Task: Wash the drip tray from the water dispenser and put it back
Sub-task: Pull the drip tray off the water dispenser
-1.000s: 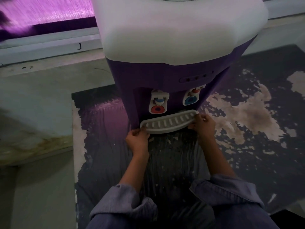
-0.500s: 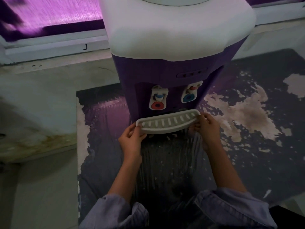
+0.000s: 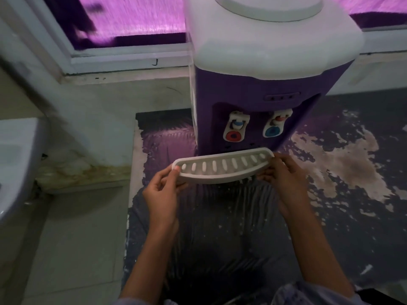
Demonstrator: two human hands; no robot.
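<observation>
Below a purple-lit window (image 3: 136, 20), a worn dark worktop (image 3: 352, 205) carries the purple water dispenser (image 3: 264, 84). Its white slotted drip tray (image 3: 222, 169) is held just in front of the base, gripped at its ends by the left hand (image 3: 161, 194) and right hand (image 3: 286, 183).

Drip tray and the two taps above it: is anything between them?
No. In the head view only the dispenser's purple front shows between the drip tray and the taps.

The drip tray (image 3: 222, 170) looks smooth matt white plastic — the dispenser (image 3: 259, 84) glossy plastic, the mat (image 3: 330, 194) worn and flaking.
</observation>
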